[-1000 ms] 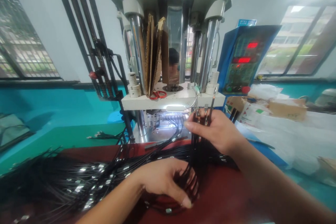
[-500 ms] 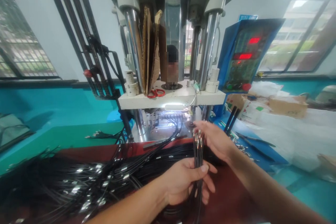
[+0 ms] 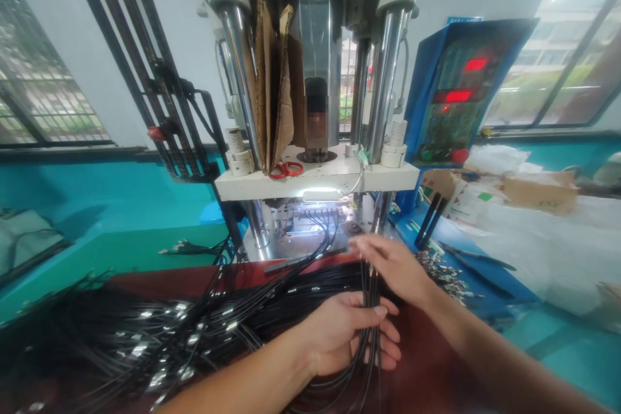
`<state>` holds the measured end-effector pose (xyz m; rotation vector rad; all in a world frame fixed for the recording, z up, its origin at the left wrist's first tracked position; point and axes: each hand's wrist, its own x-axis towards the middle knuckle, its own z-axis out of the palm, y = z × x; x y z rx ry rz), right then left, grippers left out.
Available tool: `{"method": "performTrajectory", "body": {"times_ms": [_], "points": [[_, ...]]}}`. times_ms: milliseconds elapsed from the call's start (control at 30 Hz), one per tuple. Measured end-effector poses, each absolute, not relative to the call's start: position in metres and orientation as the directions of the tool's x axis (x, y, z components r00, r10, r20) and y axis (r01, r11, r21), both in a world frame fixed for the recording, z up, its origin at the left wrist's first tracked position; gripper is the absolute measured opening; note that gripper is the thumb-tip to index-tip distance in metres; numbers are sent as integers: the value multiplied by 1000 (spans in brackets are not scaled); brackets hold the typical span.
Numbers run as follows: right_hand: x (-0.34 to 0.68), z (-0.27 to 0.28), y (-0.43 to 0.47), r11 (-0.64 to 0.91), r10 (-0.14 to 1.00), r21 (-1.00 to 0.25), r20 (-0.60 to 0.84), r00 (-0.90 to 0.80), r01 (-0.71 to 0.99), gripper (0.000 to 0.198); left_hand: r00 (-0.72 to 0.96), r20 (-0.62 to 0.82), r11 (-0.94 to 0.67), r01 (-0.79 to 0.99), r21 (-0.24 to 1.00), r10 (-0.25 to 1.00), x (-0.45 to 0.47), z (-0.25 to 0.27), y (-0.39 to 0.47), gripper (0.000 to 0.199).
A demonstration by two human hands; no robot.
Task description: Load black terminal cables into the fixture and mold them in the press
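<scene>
My left hand [image 3: 352, 330] is closed round a bundle of thin black cables [image 3: 371, 294], the thumb across the front and the other fingers behind. The cables stand up out of the grip and their lower lengths hang down in loops. At the upper ends of this bundle is my right hand [image 3: 395, 265], its fingers bent together over the tips and partly hiding them. Behind the hands, more black cables [image 3: 317, 239] run into the lit lower part of a press [image 3: 317, 184]. A large heap of black cables [image 3: 145, 336] lies to the left on a dark red surface [image 3: 427, 362].
Red-handled scissors [image 3: 286, 170] lie on the press plate beside upright cardboard pieces [image 3: 276, 90]. A blue control box [image 3: 466, 97] with red displays stands right. Small parts [image 3: 444, 278] and tweezers-like dark tools [image 3: 480, 265] are on a blue surface. A green bin [image 3: 121, 252] is left.
My right hand has come down slightly over the cable tips, which are now more covered. My left hand keeps its hold on the bundle. The view has shifted slightly.
</scene>
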<state>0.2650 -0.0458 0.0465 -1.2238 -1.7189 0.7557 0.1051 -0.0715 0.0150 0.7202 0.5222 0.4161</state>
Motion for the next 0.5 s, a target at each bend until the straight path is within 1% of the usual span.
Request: {"method": "performTrajectory", "body": {"times_ms": [33, 67, 133, 200, 300, 367, 433, 500], "points": [[264, 47, -49, 350, 935, -824, 282, -213, 445, 32, 792, -289, 675, -199, 711, 538, 106, 14, -72, 13], [262, 47, -53, 363, 929, -804, 271, -253, 472, 31, 783, -272, 662, -224, 715, 559, 107, 14, -72, 10], [259, 47, -60, 373, 926, -777, 279, -254, 507, 30, 751, -251, 631, -269, 728, 610, 109, 15, -71, 8], [259, 48, -63, 379, 923, -755, 270, -274, 535, 30, 725, -264, 622, -279, 732, 636, 109, 17, -69, 8], [262, 51, -48, 395, 898, -724, 176, -402, 566, 37, 718, -346, 690, -255, 677, 605, 106, 16, -69, 10], [264, 51, -25, 421, 886, -674, 163, -433, 607, 39, 725, -394, 741, -236, 628, 565, 103, 11, -70, 11], [260, 45, 2, 466, 875, -596, 199, -442, 654, 28, 729, -407, 751, -219, 623, 550, 101, 5, -71, 12], [252, 34, 27, 485, 864, -567, 195, -464, 666, 13, 729, -392, 732, -216, 647, 561, 100, -1, -72, 13]]}}
